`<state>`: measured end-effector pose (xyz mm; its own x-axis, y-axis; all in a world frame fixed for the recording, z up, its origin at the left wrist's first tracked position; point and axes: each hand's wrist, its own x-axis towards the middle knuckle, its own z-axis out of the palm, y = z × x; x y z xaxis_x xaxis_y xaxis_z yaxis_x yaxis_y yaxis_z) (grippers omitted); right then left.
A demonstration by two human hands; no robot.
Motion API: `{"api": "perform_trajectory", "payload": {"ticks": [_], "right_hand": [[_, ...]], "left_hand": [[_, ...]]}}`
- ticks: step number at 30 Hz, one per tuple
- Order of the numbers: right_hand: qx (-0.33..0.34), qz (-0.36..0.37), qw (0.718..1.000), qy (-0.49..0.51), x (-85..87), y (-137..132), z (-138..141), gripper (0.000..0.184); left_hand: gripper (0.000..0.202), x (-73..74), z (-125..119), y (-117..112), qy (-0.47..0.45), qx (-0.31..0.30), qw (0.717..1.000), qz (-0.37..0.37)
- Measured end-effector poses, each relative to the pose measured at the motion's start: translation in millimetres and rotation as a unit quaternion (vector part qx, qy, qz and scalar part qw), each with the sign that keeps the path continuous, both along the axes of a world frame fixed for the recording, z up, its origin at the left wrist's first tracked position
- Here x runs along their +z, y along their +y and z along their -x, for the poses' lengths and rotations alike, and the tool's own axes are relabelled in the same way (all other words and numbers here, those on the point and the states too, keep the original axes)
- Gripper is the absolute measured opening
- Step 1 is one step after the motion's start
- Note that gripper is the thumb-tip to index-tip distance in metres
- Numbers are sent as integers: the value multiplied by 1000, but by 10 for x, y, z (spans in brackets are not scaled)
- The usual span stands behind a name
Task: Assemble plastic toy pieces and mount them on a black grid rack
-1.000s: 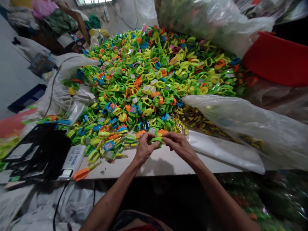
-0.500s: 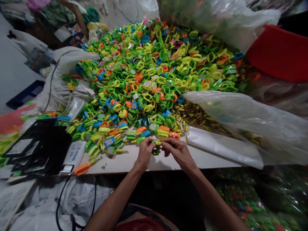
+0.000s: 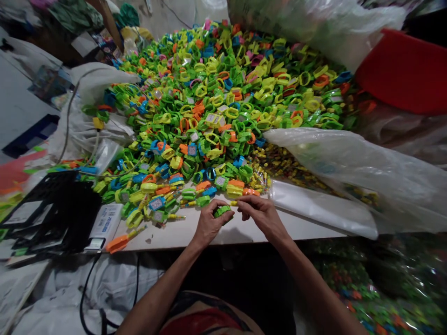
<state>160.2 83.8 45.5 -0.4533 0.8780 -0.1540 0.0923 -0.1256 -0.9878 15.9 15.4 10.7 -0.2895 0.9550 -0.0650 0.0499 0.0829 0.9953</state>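
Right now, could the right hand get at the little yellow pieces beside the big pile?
Probably yes: the right hand is close by, and the nearer yellow pieces look uncovered, though clear plastic drapes over others and the fingers seem to pinch a yellow bit.

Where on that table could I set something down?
Bare table shows along the near edge, one scrap aside: between the orange piece and the left hand, and a wedge between the right hand and the plastic sheet. Behind, the pile crowds it; a black stack crowds the left.
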Motion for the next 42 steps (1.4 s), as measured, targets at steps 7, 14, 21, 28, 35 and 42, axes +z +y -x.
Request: {"api": "perform_trajectory", "payload": {"ticks": [7,14,21,28,35,42], "right_hand": [[62,-34,997,-43,24,9,-29,31],[116,-59,990,-55,45,29,-71,25],[182,40,981,-58,-35,74,-60,25],[53,83,995,-2,-399,66,115,56],[-32,-37,993,-106,-600,521,-154,41],[-88,-208,875,-428,-436,1112,-451,27]], "left_hand": [[25,-27,24,23,157,-32,985,-59],[19,-75,103,6,233,-111,963,-76],[12,19,178,-27,303,-191,933,-31],[17,126,671,64,504,-106,857,0],[15,-176,795,641,625,-8,775,96],[12,-103,886,665,602,27,798,23]]}}
